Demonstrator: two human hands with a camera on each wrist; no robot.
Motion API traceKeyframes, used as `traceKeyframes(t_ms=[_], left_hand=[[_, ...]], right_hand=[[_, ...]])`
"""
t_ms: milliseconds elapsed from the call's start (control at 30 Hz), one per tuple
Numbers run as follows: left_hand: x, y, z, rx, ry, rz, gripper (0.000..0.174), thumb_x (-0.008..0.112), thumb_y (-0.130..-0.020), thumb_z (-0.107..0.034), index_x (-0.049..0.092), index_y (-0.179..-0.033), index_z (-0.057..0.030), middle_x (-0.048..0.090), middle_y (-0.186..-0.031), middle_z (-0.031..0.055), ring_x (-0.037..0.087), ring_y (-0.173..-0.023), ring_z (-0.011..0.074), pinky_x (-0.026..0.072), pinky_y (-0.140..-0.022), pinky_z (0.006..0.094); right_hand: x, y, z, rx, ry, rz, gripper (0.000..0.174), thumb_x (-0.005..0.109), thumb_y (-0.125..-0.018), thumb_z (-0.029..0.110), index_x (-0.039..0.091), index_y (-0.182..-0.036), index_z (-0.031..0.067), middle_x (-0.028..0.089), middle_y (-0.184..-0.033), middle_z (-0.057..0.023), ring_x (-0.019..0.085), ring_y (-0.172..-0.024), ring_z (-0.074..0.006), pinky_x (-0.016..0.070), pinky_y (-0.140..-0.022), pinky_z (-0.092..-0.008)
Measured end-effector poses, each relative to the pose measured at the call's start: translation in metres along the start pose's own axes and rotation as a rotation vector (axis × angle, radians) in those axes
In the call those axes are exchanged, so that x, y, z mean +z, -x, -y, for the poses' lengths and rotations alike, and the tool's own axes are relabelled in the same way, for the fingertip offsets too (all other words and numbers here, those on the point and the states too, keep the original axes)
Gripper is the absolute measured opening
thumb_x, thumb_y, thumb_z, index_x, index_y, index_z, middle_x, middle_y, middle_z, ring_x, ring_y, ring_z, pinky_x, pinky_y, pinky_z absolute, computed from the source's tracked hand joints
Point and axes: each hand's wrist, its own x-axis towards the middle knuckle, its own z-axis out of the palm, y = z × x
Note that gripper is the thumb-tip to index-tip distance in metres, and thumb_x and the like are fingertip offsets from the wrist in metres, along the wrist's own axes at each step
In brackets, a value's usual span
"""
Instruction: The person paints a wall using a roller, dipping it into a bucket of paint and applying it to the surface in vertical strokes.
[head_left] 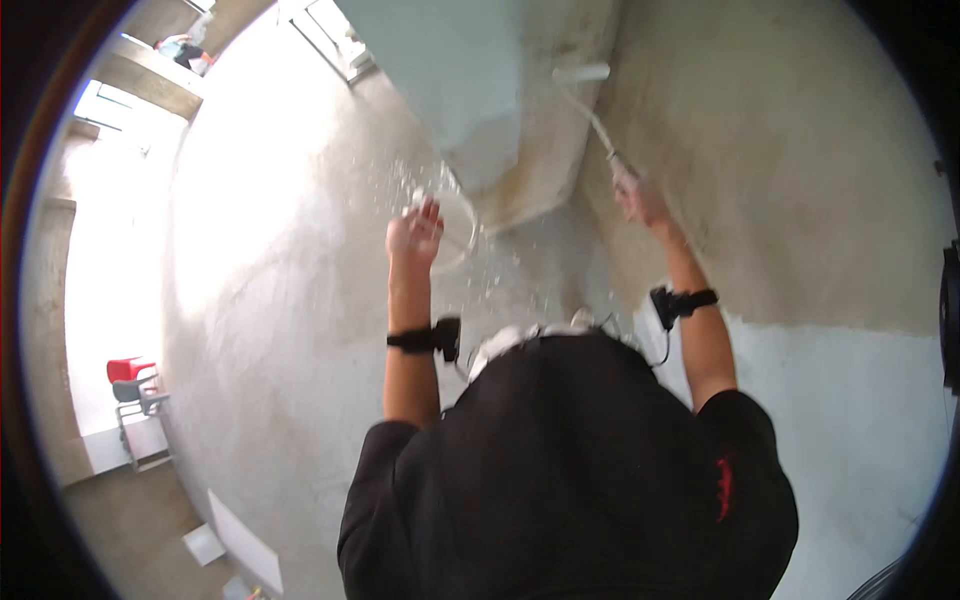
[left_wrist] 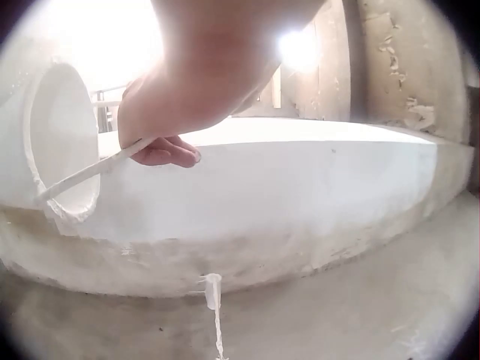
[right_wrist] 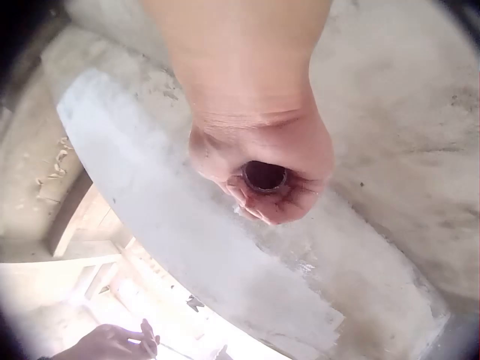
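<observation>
My right hand [head_left: 640, 197] grips the handle of a paint roller [head_left: 597, 125]. Its white roller sleeve [head_left: 582, 73] lies against a wall, across the angle from a pale painted patch. From the right wrist, the hollow end of the roller handle [right_wrist: 265, 177] shows inside the curled fingers. A white bucket [left_wrist: 30, 146] hangs beside my left hand [head_left: 415, 238], which holds it by its thin bail handle [left_wrist: 94, 172]. The left fingers [left_wrist: 176, 152] curl around that handle. In the left wrist view the bucket is tipped sideways toward the camera, and the roller appears low in the frame.
Bare grey and white-painted walls [head_left: 840, 400] surround me. Paint splashes [head_left: 405, 178] speckle the surface near the bucket. Far left are a red chair [head_left: 125, 370], a grey chair [head_left: 130, 392] and a white panel [head_left: 245, 540]. Another person [head_left: 182, 50] is at the upper left.
</observation>
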Motion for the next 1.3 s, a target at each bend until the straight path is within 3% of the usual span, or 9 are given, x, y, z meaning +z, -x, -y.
traceKeyframes(t_ms=[33,67,100,233,367,900,1033,1200,1300], left_hand=[[-0.003,0.001,0.000,-0.035,-0.016,-0.017,0.029,0.039,-0.095,-0.018,0.044,-0.119,-0.0018,0.055,-0.121,0.0082,0.051,-0.114,0.0243,0.0415,-0.093,0.0421],[-0.004,0.008,0.000,-0.049,-0.043,0.004,0.036,0.036,-0.096,-0.022,0.041,-0.126,-0.0018,0.053,-0.124,0.0078,0.048,-0.117,0.0246,0.0388,-0.097,0.0429],[0.003,0.010,0.001,-0.030,-0.053,-0.041,0.040,0.035,-0.096,-0.025,0.040,-0.128,-0.0018,0.052,-0.124,0.0078,0.048,-0.118,0.0243,0.0370,-0.099,0.0435],[-0.018,-0.008,0.000,-0.041,0.062,-0.078,0.043,0.056,-0.086,-0.021,0.039,-0.122,-0.0038,0.049,-0.116,0.0102,0.050,-0.111,0.0253,0.0387,-0.096,0.0448],[-0.030,-0.013,0.000,-0.025,0.208,-0.048,0.055,0.063,-0.082,-0.023,0.035,-0.124,-0.0019,0.046,-0.117,0.0123,0.049,-0.109,0.0291,0.0386,-0.098,0.0461],[-0.040,-0.004,-0.010,0.007,0.402,-0.027,0.071,0.067,-0.077,-0.032,0.029,-0.124,0.0058,0.039,-0.114,0.0129,0.043,-0.113,0.0312,0.0359,-0.100,0.0442],[-0.035,-0.004,-0.009,-0.026,0.346,0.037,0.070,0.064,-0.079,-0.035,0.029,-0.123,0.0073,0.039,-0.115,0.0137,0.042,-0.114,0.0306,0.0383,-0.093,0.0392],[-0.028,-0.005,-0.004,-0.063,0.392,-0.054,0.069,0.064,-0.079,-0.032,0.028,-0.122,0.0077,0.040,-0.115,0.0199,0.047,-0.079,0.0195,0.0439,-0.061,0.0282],[-0.023,-0.001,-0.006,-0.046,0.396,-0.053,0.066,0.065,-0.078,-0.029,0.029,-0.120,0.0078,0.040,-0.114,0.0208,0.047,-0.076,0.0185,0.0435,-0.058,0.0271]], right_hand=[[-0.013,-0.022,-0.020,-0.001,-0.204,0.026,0.037,0.049,-0.095,0.044,0.049,-0.071,0.0151,0.039,-0.054,0.0052,0.037,-0.042,-0.0065,0.0345,-0.041,-0.0225],[-0.032,-0.057,-0.042,-0.250,0.188,0.079,0.029,0.056,-0.088,0.036,0.049,-0.101,0.0112,0.051,-0.069,0.0027,0.048,-0.058,-0.0116,0.0410,-0.048,-0.0275],[-0.049,-0.093,-0.053,-0.487,0.589,0.112,0.055,0.063,-0.082,0.029,0.050,-0.131,0.0073,0.063,-0.084,0.0001,0.059,-0.074,-0.0167,0.0475,-0.055,-0.0326],[-0.003,-0.057,0.020,-0.430,0.267,-0.046,0.025,0.056,-0.091,0.032,0.058,-0.097,0.0077,0.052,-0.068,0.0040,0.049,-0.056,-0.0102,0.0390,-0.046,-0.0265],[0.040,-0.024,0.107,-0.482,0.091,-0.119,0.038,0.048,-0.097,0.040,0.045,-0.072,0.0107,0.038,-0.058,0.0059,0.034,-0.046,-0.0043,0.0276,-0.040,-0.0218],[0.056,-0.016,0.355,-1.050,0.062,0.034,0.046,0.042,-0.098,0.039,0.046,-0.066,0.0075,0.041,-0.049,0.0002,0.037,-0.036,-0.0093,0.0297,-0.038,-0.0248],[0.075,0.011,0.404,-1.153,0.226,-0.015,0.048,0.037,-0.099,0.040,0.044,-0.064,0.0073,0.038,-0.045,-0.0007,0.037,-0.034,-0.0106,0.0309,-0.036,-0.0269],[0.115,0.027,0.480,-1.191,0.229,-0.083,0.050,0.039,-0.097,0.044,0.043,-0.063,0.0075,0.038,-0.047,-0.0012,0.037,-0.036,-0.0112,0.0324,-0.039,-0.0282],[0.126,0.022,0.502,-1.121,0.315,-0.072,0.054,0.043,-0.093,0.050,0.048,-0.063,0.0055,0.046,-0.055,-0.0036,0.048,-0.051,-0.0161,0.0399,-0.055,-0.0330]])
